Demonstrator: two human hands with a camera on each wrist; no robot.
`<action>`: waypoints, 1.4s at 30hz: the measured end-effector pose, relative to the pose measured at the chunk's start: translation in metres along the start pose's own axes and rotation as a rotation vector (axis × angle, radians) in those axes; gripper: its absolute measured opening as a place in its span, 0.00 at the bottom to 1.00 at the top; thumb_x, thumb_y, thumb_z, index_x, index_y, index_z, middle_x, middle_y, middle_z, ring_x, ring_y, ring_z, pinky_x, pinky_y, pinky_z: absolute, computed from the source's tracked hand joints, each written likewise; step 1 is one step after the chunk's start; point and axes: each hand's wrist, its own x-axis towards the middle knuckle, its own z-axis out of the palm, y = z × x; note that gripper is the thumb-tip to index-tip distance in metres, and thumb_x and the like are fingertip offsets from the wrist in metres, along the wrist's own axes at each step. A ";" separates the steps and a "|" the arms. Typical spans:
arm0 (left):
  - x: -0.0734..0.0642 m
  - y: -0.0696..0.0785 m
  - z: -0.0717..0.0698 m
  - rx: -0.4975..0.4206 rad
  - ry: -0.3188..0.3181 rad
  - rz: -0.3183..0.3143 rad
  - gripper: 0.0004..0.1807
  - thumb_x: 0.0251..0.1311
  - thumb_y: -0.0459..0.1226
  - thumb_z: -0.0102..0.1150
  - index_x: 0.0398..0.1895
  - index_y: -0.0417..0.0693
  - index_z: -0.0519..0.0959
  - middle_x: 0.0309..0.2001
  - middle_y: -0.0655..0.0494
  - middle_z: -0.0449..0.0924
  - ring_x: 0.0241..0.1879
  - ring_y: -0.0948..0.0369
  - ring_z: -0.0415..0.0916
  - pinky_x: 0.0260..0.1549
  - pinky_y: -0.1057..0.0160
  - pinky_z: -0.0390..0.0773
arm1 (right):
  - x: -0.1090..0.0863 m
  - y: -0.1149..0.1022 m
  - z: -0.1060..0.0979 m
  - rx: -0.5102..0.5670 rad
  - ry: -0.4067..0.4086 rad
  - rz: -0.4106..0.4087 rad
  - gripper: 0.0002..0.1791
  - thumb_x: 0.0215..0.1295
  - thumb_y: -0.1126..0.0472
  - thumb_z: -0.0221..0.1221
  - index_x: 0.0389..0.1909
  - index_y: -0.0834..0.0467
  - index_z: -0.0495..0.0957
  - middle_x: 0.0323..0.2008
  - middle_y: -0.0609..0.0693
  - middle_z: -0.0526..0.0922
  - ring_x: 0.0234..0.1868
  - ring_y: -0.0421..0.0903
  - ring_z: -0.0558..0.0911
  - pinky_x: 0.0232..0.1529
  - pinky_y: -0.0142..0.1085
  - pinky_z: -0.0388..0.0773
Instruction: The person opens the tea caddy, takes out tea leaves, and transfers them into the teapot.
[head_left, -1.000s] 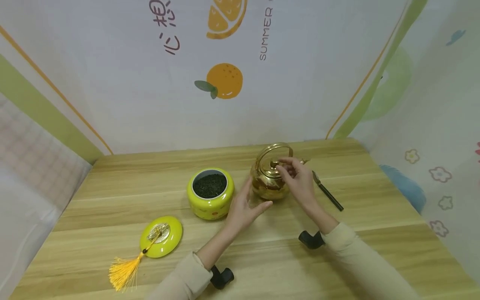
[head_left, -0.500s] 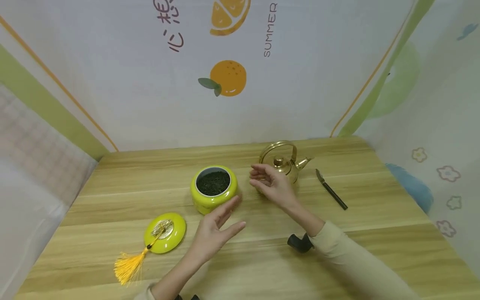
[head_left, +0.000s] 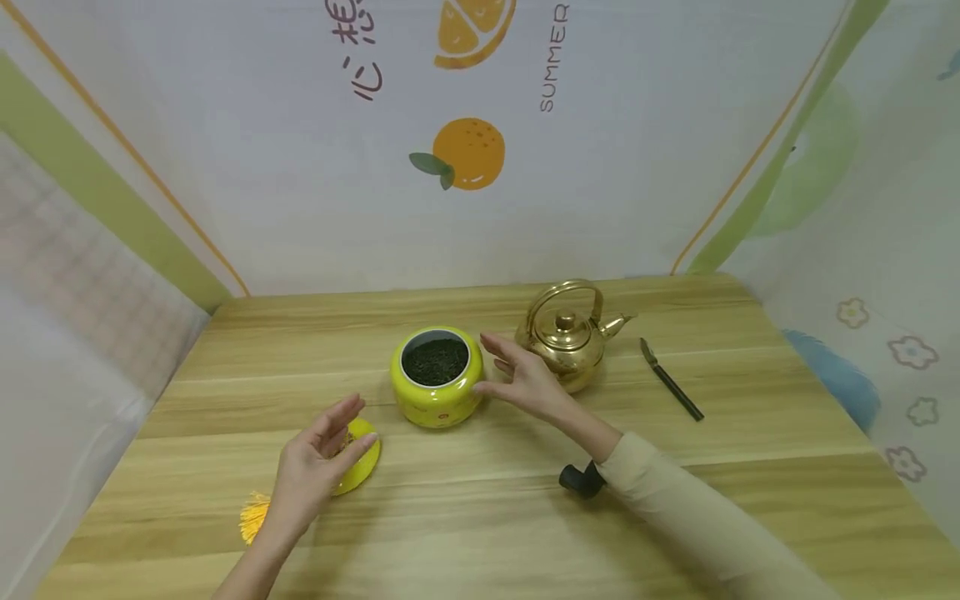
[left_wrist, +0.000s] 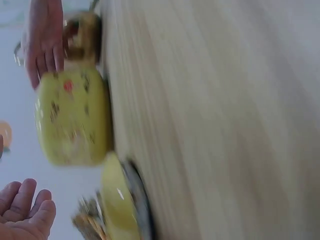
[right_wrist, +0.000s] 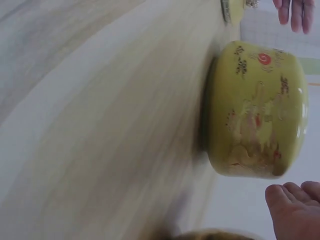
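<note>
A glossy yellow-green jar (head_left: 437, 408) stands without its lid, dark loose tea leaves (head_left: 435, 361) showing inside it. Its round lid (head_left: 363, 467) lies on the table to the left, partly covered in the head view by my left hand (head_left: 311, 467), which is held above it with fingers spread and nothing in them. At the jar's right side is my right hand (head_left: 525, 379), thumb and fingers apart, fingertips right by the jar wall. Just behind that hand sits a gold teapot (head_left: 570, 354) with its lid on and its spout to the right.
A small dark-handled tool (head_left: 672, 387) with a pointed tip lies right of the teapot. The lid's yellow tassel (head_left: 255, 517) trails on the wooden table (head_left: 480, 533). A printed curtain (head_left: 337, 208) hangs behind the table's far edge.
Both hands have left the teapot. My left hand has moved left and down to above the lid; my right has moved left to the jar's side. The head view has shifted slightly.
</note>
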 end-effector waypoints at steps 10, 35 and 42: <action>0.001 -0.018 -0.032 0.201 0.018 -0.031 0.34 0.58 0.43 0.63 0.63 0.34 0.66 0.61 0.39 0.70 0.61 0.47 0.68 0.48 0.90 0.62 | 0.011 0.007 0.010 -0.095 -0.036 0.034 0.48 0.51 0.60 0.70 0.69 0.67 0.55 0.70 0.61 0.58 0.70 0.54 0.59 0.66 0.42 0.63; 0.009 -0.033 -0.032 0.393 -0.018 -0.039 0.22 0.53 0.34 0.67 0.51 0.34 0.76 0.48 0.39 0.80 0.48 0.47 0.78 0.46 0.57 0.79 | 0.014 0.012 0.016 -0.067 -0.047 0.072 0.48 0.51 0.61 0.70 0.70 0.67 0.54 0.70 0.61 0.57 0.70 0.54 0.59 0.65 0.39 0.64; 0.012 -0.033 -0.029 0.460 -0.012 -0.004 0.17 0.52 0.33 0.67 0.46 0.36 0.80 0.44 0.43 0.82 0.43 0.51 0.79 0.42 0.59 0.81 | 0.013 0.012 0.015 -0.043 -0.044 0.081 0.48 0.51 0.62 0.69 0.70 0.66 0.54 0.70 0.61 0.57 0.70 0.53 0.59 0.65 0.38 0.64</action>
